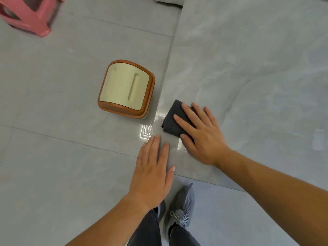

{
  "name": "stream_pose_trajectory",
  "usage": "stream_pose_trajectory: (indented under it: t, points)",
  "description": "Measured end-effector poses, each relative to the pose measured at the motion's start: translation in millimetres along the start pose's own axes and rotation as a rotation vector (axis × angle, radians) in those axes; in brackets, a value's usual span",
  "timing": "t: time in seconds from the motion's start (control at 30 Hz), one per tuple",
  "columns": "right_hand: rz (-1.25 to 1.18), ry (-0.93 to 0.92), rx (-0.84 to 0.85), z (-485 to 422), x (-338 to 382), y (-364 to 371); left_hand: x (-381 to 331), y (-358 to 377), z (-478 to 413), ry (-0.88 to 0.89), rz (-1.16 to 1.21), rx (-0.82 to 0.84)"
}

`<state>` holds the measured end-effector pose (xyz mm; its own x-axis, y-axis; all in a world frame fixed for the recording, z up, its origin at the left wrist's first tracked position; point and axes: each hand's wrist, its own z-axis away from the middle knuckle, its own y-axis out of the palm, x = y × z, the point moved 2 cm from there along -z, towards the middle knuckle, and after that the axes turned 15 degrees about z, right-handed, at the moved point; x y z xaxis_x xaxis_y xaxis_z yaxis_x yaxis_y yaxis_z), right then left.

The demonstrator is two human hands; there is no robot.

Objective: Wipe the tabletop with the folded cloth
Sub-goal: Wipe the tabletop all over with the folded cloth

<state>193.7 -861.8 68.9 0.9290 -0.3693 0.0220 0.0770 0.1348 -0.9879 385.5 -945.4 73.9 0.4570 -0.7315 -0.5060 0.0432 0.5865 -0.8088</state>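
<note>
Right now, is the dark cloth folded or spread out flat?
Folded: the dark cloth is a compact pad with layered edges under the right hand.

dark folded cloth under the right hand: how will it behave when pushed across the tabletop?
Likely soft and floppy: the dark folded cloth lies flat under the right hand. It probably slides easily, since the tabletop looks glossy. Its uncovered corner may bunch or unfold.

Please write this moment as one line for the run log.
stage: wiping | right hand: flat on folded cloth | left hand: flat on tabletop corner | cloth: near table edge
</note>
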Motion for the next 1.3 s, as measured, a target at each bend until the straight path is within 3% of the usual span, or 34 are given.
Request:
stream_pose_trajectory:
  t: [0.2,0.33,0.4,0.47,0.6,0.77,0.83,0.93,1.03,1.17,1.3]
  points:
    - [-0.013,0.268,-0.002,-75,17,-6,5,6,11,-0.078,0.016,-0.047]
    - [0.051,-0.114,0.039,-13,33,1,8,8,18,-0.096,0.013,-0.047]
    - [0.071,-0.217,0.055,1,15,2,7,10,23,-0.106,0.000,-0.039]
    - [0.071,-0.138,0.027,-9,-4,2,5,12,26,-0.112,-0.009,-0.041]
    - [0.000,0.213,0.017,-15,-1,-1,0,14,26,-0.109,-0.003,-0.071]
    - [0.029,-0.093,0.008,67,0,15,-8,12,20,-0.068,-0.009,-0.060]
    - [0.017,0.005,-0.012,75,-33,17,-11,11,18,-0.057,-0.014,-0.061]
    - [-0.025,0.351,0.029,84,-74,15,-12,12,17,-0.052,-0.019,-0.071]
    - [-0.054,0.507,0.017,110,-58,18,-12,13,18,-0.039,-0.017,-0.075]
    - [-0.054,0.388,0.020,146,13,25,-10,14,20,-0.036,0.026,-0.084]
    - [-0.026,0.201,-0.003,119,16,23,0,15,25,-0.107,0.110,-0.076]
